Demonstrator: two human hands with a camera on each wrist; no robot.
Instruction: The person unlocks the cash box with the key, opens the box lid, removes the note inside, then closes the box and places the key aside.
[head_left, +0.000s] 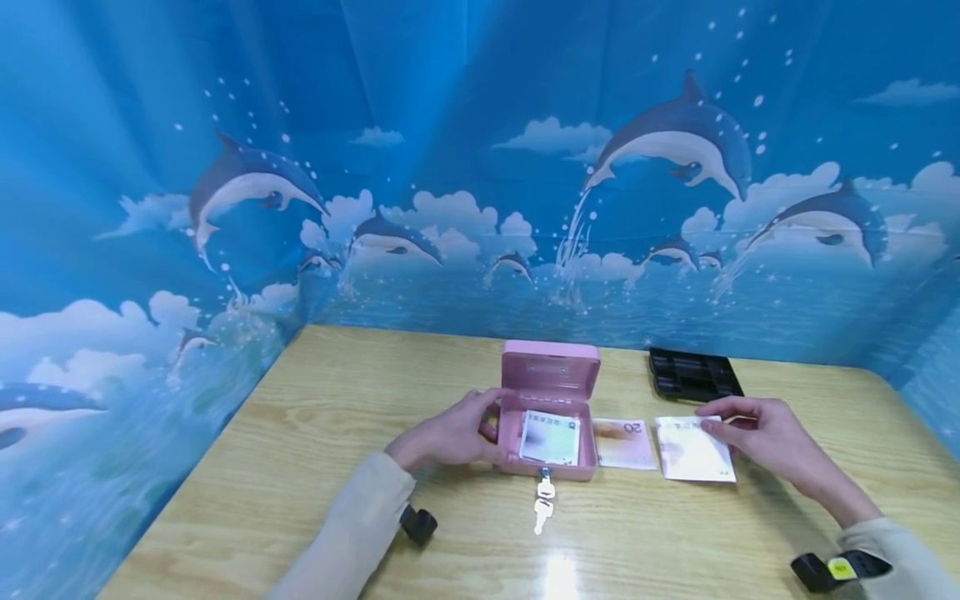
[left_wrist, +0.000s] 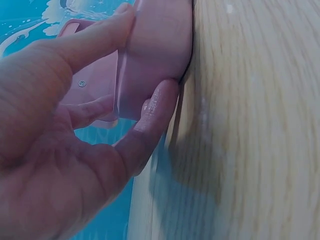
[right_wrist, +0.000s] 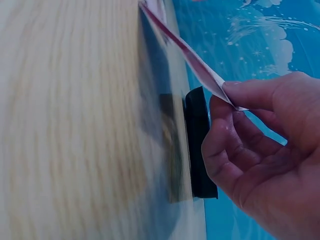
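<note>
A pink cash box (head_left: 553, 375) stands with its lid raised. My left hand (head_left: 459, 431) holds it by the left side, thumb at the front corner and fingers towards the back; in the left wrist view a fingertip presses low on the box wall (left_wrist: 157, 45). A banknote (head_left: 550, 438) lies inside the box. On the right, my right hand (head_left: 772, 437) pinches the upper right corner of another banknote (head_left: 696, 454) between thumb and fingers. That banknote (right_wrist: 192, 60) slants up from the table in the right wrist view.
A banknote marked 20 (head_left: 624, 443) lies just right of the box. Keys (head_left: 544, 496) hang from the lock at the box's front. Behind the right hand, a black compartment tray (head_left: 693, 375) rests near the table's back edge. A dolphin-printed curtain (head_left: 450, 167) surrounds the wooden table.
</note>
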